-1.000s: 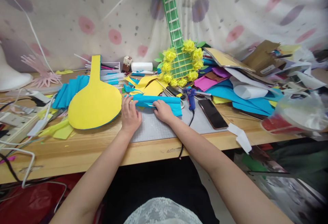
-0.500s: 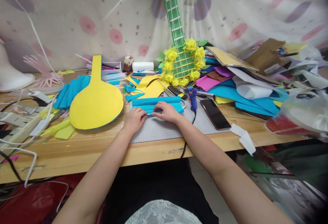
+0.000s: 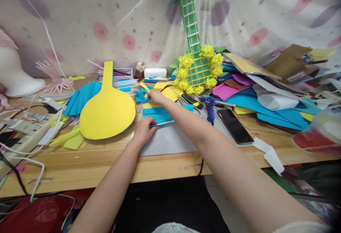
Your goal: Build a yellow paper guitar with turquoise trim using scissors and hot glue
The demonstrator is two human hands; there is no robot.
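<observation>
A folded sheet of blue paper [image 3: 160,115] lies on the grey cutting mat [image 3: 170,144], with a thin white stick [image 3: 166,122] along its near edge. My left hand [image 3: 144,130] pinches the near left corner of this paper and the stick's end. Beyond the sheet, my right hand [image 3: 157,98] reaches into blue paper scraps [image 3: 141,97] with its fingers curled down; what they grip is hidden. A yellow banjo-shaped cutout [image 3: 108,114] rests to the left of both hands.
A green paper guitar [image 3: 192,41] with yellow flowers stands behind. Right of the mat's middle are a blue glue gun [image 3: 210,106] and a phone [image 3: 235,126]. Paper piles [image 3: 279,114] fill the right side; a power strip [image 3: 23,133] and cables lie left.
My right hand has left the near edge of the blue paper and moved forward and left to the scraps. My left hand stays on the paper's corner. The view has shifted slightly.
</observation>
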